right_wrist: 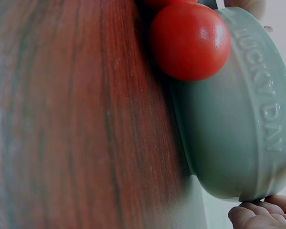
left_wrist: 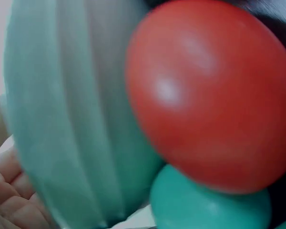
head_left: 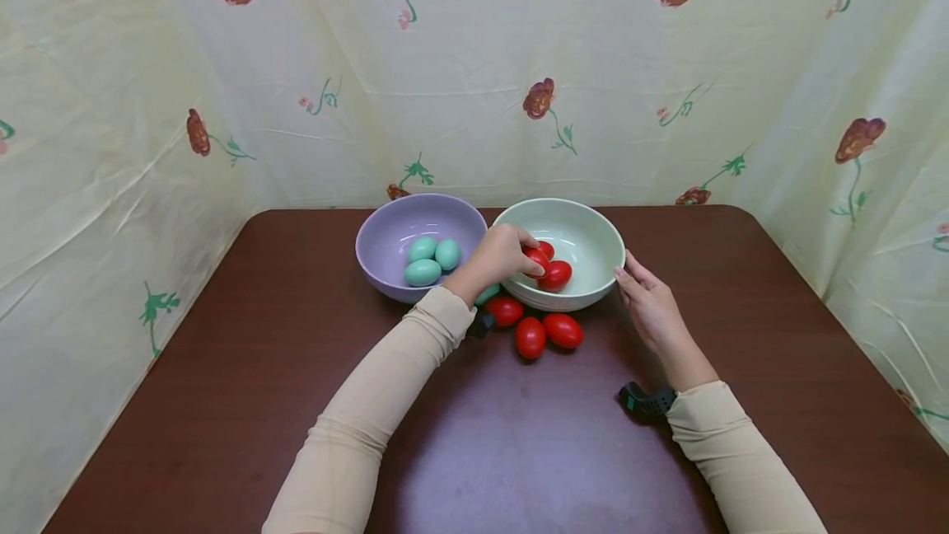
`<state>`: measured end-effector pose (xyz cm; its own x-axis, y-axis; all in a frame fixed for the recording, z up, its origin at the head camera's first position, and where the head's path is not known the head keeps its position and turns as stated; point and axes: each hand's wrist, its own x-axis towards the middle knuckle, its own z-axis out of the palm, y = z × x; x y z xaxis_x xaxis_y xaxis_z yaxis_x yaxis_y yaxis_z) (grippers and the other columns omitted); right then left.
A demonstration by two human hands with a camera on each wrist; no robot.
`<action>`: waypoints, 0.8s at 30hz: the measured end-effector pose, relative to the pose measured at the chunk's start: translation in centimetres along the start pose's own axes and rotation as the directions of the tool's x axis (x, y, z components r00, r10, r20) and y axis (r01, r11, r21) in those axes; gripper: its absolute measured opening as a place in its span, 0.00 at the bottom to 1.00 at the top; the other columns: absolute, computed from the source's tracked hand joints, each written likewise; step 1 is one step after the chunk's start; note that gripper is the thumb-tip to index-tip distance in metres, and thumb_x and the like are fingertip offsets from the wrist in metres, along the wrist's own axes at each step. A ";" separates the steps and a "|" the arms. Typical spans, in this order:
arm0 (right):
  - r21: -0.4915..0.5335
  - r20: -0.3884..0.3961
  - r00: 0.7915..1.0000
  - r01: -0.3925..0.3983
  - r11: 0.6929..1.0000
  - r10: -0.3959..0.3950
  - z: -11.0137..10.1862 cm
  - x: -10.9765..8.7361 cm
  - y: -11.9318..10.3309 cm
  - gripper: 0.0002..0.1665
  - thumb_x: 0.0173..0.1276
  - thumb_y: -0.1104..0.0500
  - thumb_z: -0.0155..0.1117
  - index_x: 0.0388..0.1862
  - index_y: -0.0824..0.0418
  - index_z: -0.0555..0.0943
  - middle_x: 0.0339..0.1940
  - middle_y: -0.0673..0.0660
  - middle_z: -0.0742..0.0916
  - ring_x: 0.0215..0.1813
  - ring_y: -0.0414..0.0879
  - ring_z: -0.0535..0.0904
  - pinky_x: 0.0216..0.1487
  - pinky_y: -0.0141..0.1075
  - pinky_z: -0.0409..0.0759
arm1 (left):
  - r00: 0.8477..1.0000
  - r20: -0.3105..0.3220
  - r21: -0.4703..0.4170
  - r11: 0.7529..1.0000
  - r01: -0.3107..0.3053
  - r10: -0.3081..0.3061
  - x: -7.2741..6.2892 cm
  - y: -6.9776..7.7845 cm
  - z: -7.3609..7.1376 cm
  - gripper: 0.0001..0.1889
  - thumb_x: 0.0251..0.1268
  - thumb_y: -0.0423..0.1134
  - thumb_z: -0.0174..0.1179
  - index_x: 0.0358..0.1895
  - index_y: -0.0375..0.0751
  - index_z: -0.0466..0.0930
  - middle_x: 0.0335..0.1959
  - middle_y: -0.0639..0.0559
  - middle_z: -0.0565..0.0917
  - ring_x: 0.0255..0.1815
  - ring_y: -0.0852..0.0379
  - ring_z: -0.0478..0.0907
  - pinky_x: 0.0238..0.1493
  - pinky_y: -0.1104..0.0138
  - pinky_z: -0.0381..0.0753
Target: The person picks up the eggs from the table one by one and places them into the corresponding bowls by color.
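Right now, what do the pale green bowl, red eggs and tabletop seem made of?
Pale green bowl: glossy, perhaps glazed ceramic or plastic; smooth walls catch light, raised lettering.
Red eggs: likely plastic, glossy, with bright highlights.
Tabletop: wood or wood-look laminate, softly shiny, showing streaked grain.

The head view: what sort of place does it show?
Probably an indoor tabletop workspace: a dark brown rectangular wood-grained table, pale flowered fabric hanging behind it, a glossy round purple bowl and a pale green bowl.
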<state>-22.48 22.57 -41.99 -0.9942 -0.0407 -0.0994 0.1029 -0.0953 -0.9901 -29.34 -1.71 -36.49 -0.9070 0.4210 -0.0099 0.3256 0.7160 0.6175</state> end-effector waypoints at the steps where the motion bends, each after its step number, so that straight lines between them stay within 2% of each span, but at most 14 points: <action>1: -0.001 0.000 1.000 0.001 1.000 -0.001 0.0 0.0 0.0 0.40 0.80 0.55 0.49 0.81 0.59 0.43 0.83 0.55 0.47 0.83 0.46 0.44 0.80 0.41 0.46 | 1.000 0.005 0.013 1.000 -0.010 0.010 0.2 -0.1 0.2 0.22 0.54 0.40 0.74 0.53 0.39 0.86 0.49 0.47 0.89 0.51 0.51 0.81 0.54 0.66 0.79; 5: -0.011 0.005 1.000 0.002 1.000 -0.001 -0.1 0.0 0.0 0.39 0.80 0.55 0.48 0.81 0.59 0.43 0.83 0.55 0.46 0.83 0.46 0.43 0.80 0.41 0.46 | 0.999 0.019 0.065 0.997 -0.028 0.027 0.7 -0.1 0.9 0.21 0.54 0.40 0.74 0.52 0.38 0.86 0.49 0.47 0.89 0.51 0.51 0.81 0.55 0.67 0.79; 14: -0.010 0.008 1.000 0.022 1.000 -0.022 0.0 0.2 0.3 0.40 0.80 0.55 0.49 0.81 0.60 0.43 0.83 0.55 0.46 0.83 0.47 0.44 0.79 0.41 0.47 | 1.000 -0.002 0.143 0.990 -0.017 0.018 1.0 0.0 1.6 0.19 0.54 0.43 0.74 0.50 0.40 0.87 0.44 0.50 0.90 0.45 0.54 0.81 0.51 0.68 0.80; 24: 0.006 0.000 1.000 0.027 1.000 -0.027 0.1 0.1 0.2 0.39 0.80 0.56 0.48 0.81 0.60 0.43 0.83 0.55 0.47 0.83 0.46 0.44 0.79 0.38 0.48 | 1.000 0.023 0.173 0.985 0.000 -0.004 1.2 0.1 1.8 0.20 0.54 0.43 0.74 0.51 0.41 0.87 0.48 0.49 0.89 0.49 0.53 0.80 0.55 0.66 0.79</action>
<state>-22.61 22.46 -42.15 -0.9966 -0.0383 -0.0725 0.0761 -0.1026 -0.9918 -29.91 -0.16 -37.83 -0.9019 0.4310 -0.0303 0.3671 0.8015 0.4720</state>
